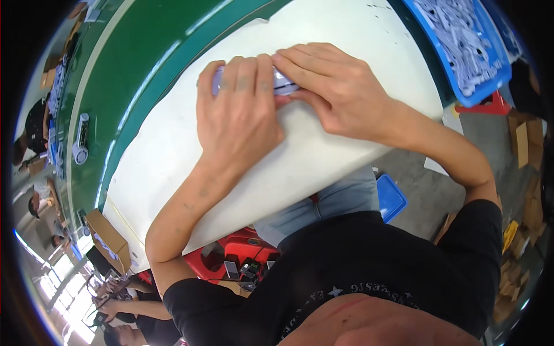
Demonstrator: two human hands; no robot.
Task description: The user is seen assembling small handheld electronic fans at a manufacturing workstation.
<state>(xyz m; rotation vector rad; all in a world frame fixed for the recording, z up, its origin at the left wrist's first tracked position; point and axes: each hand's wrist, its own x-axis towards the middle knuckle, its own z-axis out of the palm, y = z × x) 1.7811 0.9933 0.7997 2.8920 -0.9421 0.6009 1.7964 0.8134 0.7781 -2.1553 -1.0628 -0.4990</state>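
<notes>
An elongated, glossy pale-lavender plastic piece with a dark slit lies under both my hands, above the white tabletop. My left hand is closed over its left part, back of the hand up and fingers curled over the far edge. My right hand grips the right end, with thumb and fingers pressed against it close to the left fingers. Much of the piece is hidden by my fingers, so its exact kind does not show.
A blue bin heaped with lavender parts stands at the far right. Beyond the white tabletop runs a green surface, carrying a lavender device. An open cardboard box sits at the left; red stools stand below. Other people are at the left.
</notes>
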